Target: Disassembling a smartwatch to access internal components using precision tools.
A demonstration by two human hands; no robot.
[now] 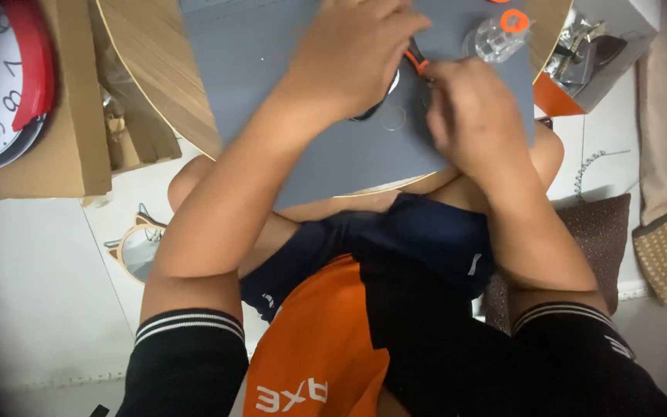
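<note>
L hand (353, 58) gripping orange-handled pliers (417, 58), R hand (468, 116) beside, grey mat (272, 69)

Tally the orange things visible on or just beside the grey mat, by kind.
Orange-handled tool between left hand and right hand: 1
Orange ring on the clear plastic piece: 1
Orange box edge beside the mat: 1
Total: 3

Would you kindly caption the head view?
Both hands, left hand and right hand, work an orange-handled tool on a grey mat.

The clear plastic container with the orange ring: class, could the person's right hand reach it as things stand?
Probably yes: the clear plastic container stands on the grey mat just beyond the right hand, with nothing between them, though that hand is busy.
</note>
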